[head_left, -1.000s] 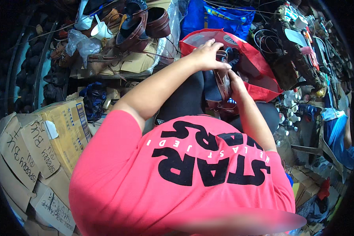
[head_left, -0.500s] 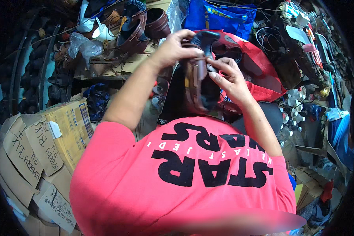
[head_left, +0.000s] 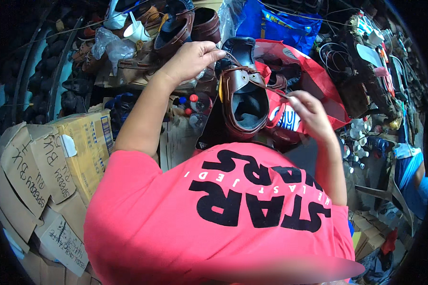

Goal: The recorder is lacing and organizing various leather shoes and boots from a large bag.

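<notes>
A brown leather lace-up shoe [head_left: 231,97] stands before my chest, its dark-lined opening toward me and its black tongue [head_left: 239,50] raised at the far end. A thin brown lace [head_left: 271,89] runs through its metal eyelets and out to both sides. My left hand [head_left: 192,59], up and to the left of the shoe, pinches one end of the lace. On the other side, my right hand [head_left: 311,114] is closed on the other end between thumb and fingers. Both lengths look drawn out. Neither hand touches the shoe itself.
Right behind the shoe, a red bag [head_left: 321,78] holds more dark shoes. Other brown shoes [head_left: 173,35] and a white cup [head_left: 137,31] sit at the far left. Cardboard boxes [head_left: 83,147] crowd my left side, and several plastic bottles [head_left: 359,145] lie to the right.
Both hands were together at the shoe's eyelets, with the shoe tilted on its side. Now the shoe faces me and the hands have moved apart, pulling the lace ends outward.
</notes>
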`<state>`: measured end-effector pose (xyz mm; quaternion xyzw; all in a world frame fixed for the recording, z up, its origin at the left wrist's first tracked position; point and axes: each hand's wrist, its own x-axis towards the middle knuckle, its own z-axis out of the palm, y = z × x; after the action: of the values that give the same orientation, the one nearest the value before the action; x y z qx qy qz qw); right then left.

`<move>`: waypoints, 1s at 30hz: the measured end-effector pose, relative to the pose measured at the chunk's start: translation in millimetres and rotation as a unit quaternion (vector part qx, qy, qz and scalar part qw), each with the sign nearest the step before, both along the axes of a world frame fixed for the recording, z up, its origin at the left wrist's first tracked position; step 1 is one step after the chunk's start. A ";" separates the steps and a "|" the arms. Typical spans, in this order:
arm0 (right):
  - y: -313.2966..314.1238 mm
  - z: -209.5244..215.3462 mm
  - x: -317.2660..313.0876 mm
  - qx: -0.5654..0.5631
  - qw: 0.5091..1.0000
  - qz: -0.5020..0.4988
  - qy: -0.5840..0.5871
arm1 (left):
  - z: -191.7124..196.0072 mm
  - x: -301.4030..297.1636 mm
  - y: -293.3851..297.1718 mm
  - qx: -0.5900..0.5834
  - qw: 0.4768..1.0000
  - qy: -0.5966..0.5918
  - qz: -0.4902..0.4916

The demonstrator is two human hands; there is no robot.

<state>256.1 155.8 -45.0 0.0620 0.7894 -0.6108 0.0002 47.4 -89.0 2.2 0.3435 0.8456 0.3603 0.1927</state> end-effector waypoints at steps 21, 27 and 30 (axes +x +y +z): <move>-44.1 25.4 -70.5 -0.357 0.927 0.109 -0.020 | 42.5 31.5 78.4 0.187 0.837 0.490 -0.155; -32.2 5.2 -74.5 -0.488 0.872 0.028 -0.021 | 16.1 49.4 54.6 0.138 0.857 0.478 -0.135; -34.7 8.0 -73.5 -0.454 0.890 0.020 -0.042 | 7.4 39.3 41.7 0.107 0.900 0.398 -0.141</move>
<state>182.6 121.1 -37.0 0.0649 0.4261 -0.8993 0.0735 86.7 -47.3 9.6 0.5922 0.7510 0.2509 -0.1495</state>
